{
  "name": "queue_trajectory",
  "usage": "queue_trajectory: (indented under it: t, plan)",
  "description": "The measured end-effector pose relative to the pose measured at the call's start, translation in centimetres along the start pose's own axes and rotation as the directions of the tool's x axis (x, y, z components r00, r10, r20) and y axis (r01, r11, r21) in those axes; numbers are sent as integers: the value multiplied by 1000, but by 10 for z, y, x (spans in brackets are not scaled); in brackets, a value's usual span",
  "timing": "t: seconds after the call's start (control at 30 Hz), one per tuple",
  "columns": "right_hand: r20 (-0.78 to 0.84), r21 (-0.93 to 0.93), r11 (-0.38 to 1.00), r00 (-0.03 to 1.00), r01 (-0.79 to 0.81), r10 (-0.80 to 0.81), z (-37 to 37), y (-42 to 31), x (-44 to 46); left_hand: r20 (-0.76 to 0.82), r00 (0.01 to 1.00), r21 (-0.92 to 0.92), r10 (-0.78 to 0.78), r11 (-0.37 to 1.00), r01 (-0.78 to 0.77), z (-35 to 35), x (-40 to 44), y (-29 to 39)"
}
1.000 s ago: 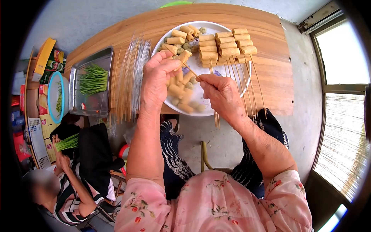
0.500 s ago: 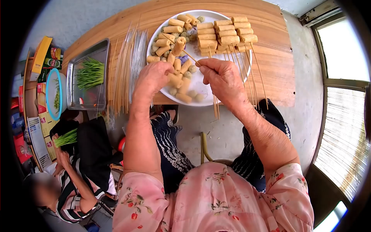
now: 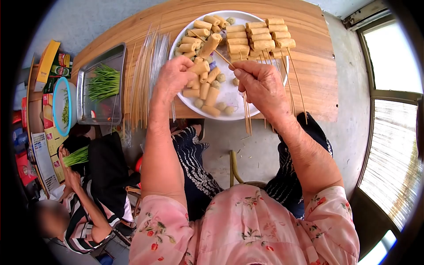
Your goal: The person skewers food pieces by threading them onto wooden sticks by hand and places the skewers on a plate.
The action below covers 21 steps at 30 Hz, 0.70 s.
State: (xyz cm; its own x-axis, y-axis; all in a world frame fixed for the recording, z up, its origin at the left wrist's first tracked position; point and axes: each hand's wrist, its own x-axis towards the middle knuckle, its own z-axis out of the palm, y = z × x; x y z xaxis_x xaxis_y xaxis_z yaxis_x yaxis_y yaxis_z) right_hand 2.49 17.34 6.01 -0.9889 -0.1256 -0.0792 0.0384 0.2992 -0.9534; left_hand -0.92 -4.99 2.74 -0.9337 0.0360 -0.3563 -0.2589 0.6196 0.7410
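Observation:
My right hand [image 3: 260, 86] pinches a thin wooden skewer [image 3: 224, 58] that slants up to the left over a white round tray [image 3: 227, 99]. One tan, hollow-ended roll [image 3: 210, 45] is threaded on that skewer near its far end. Just below it, my left hand [image 3: 171, 78] has its fingers closed on another tan roll [image 3: 198, 67]. Loose rolls [image 3: 204, 90] and small greyish-green balls [image 3: 221, 77] lie on the tray's left side. Filled skewers of rolls [image 3: 263, 44] are stacked at its right, their bare sticks sticking out toward me.
Bare skewers [image 3: 143, 84] lie left of the tray on the wooden table [image 3: 316, 79]. Beyond them, a metal tray [image 3: 99, 115] holds green stalks [image 3: 104, 82]. A blue-rimmed basin [image 3: 56, 106] stands farther left. Below, another person's hands [image 3: 70, 174] hold green stalks.
My left hand has risen from the lower loose rolls, now with a roll in its fingers. My right hand has shifted slightly right, and the skewered roll has moved slightly up and right.

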Motion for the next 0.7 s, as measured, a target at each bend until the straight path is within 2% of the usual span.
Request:
queue_trajectory:
  t: [0.07,0.1,0.13,0.2,0.23,0.3,0.37,0.4,0.47,0.5,0.57,0.6,0.63,0.67,0.7]
  plan:
    - [-52,-77,991,992,113,-118,-6,4,4,-139,990,-365,-10,930,-42,-6,1,0]
    - [-84,-132,977,981,166,-178,-9,6,6,-170,985,-447,10,891,-86,-7,-5,9]
    - [-111,-188,959,965,213,-236,-13,8,8,-183,981,-458,-67,888,-24,-10,-2,7]
    - [-143,-364,912,957,188,-254,-23,4,11,-198,979,-449,-44,892,-51,-10,-5,16]
    - [-137,-362,911,956,196,-260,-29,9,14,-61,998,-358,35,932,-54,-4,-5,13]
    - [-153,-330,917,946,223,-285,-36,13,23,228,965,-168,129,981,-92,17,-8,22]
    - [-196,-263,934,934,244,-299,-40,12,25,502,853,-166,141,984,-65,37,-19,41]
    - [-214,-222,955,946,197,-245,-40,7,25,623,769,-160,143,986,-54,40,-22,48]
    - [-246,-139,985,960,102,-134,-41,-6,22,465,853,-342,235,937,-72,38,-25,57]
    - [-277,-153,972,937,177,-214,-43,4,27,377,887,-431,268,898,-88,40,-26,60]
    - [-349,15,998,936,62,-52,-56,-1,28,-12,986,-745,166,656,-119,32,-3,44]
    - [-376,102,995,926,6,33,-63,-4,28,-238,971,-798,38,562,-217,25,-1,43]
    - [-445,170,985,895,44,37,-71,-3,28,-338,936,-854,-96,450,-262,17,7,30]
    - [-493,277,957,867,87,64,-81,4,32,-448,850,-830,-277,483,-280,20,11,19]
    - [-517,310,947,851,87,91,-89,6,32,-466,863,-768,-192,572,-288,28,9,20]
